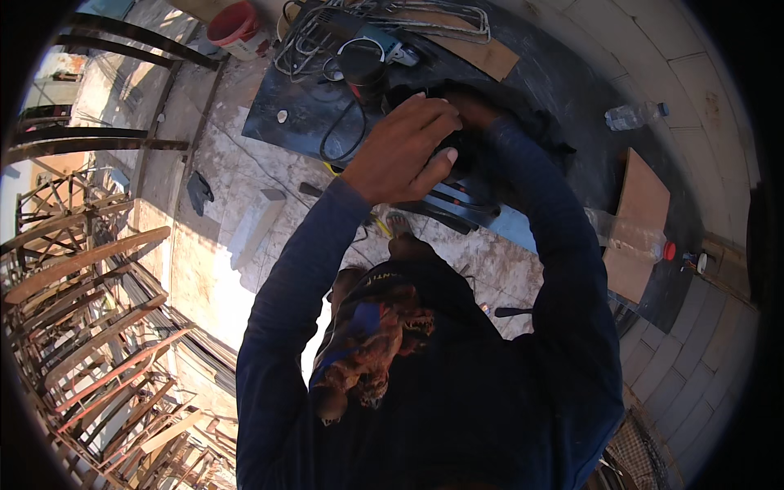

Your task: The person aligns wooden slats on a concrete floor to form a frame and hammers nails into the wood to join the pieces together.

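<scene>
Over the near edge of the dark work table (pixel 294 118), my left hand (pixel 408 151) has its fingers bent and its thumb held apart. Dark material shows beneath that hand, but what its fingers grip cannot be made out. My right hand (pixel 474 108) reaches in beside it, against a bunched black cloth (pixel 535 122); its fingers are mostly hidden. Just beyond my hands stands a dark round container (pixel 362 69) with a light rim. An angle grinder (pixel 384 45) with a teal body lies behind it, beside a coiled grey cable (pixel 306 49).
A clear plastic bottle (pixel 633 116) lies at the table's right, and another bottle with a red cap (pixel 633 237) rests nearer me by a brown board (pixel 641 192). A red bucket (pixel 235 28) stands on the floor at the far left. Metal frames (pixel 90 269) crowd the left side.
</scene>
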A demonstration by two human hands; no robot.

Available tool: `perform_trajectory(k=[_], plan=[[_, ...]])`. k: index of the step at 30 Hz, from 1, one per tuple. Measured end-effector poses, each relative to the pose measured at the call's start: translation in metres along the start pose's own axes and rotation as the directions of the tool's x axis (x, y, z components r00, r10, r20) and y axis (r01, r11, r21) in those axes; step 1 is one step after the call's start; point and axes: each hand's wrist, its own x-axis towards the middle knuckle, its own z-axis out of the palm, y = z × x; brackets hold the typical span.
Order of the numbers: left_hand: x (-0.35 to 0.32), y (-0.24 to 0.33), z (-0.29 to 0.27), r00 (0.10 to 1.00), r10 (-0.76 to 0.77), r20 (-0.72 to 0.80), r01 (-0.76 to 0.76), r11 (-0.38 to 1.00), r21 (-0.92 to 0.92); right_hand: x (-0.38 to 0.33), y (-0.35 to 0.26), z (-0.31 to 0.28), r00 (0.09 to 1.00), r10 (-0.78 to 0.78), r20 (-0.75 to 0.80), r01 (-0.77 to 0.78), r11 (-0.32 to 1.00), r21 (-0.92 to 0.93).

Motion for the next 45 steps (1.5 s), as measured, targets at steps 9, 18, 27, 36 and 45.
perform_trajectory(k=[9,18,27,36,45], plan=[[-0.02,-0.054,0.05,0.597,-0.595,0.538,0.421,0.803,0.422,0.036,-0.021,-0.014,0.914,0.247,0.323,-0.113,0.917,-0.383],[-0.014,-0.055,0.043,0.565,-0.752,0.34,0.562,0.652,0.509,0.035,-0.022,0.005,0.948,0.114,0.295,-0.048,0.973,-0.224],[-0.017,-0.064,0.046,0.602,-0.736,0.309,0.636,0.677,0.372,0.002,-0.021,-0.001,0.972,-0.026,0.234,0.063,0.986,-0.153],[-0.012,-0.072,0.045,0.594,-0.744,0.307,0.624,0.667,0.407,-0.052,-0.065,-0.056,0.876,0.201,0.438,-0.024,0.925,-0.378],[0.001,-0.065,0.039,0.673,-0.7,0.238,0.62,0.71,0.334,-0.055,-0.091,-0.07,0.887,0.219,0.407,-0.05,0.921,-0.385]])
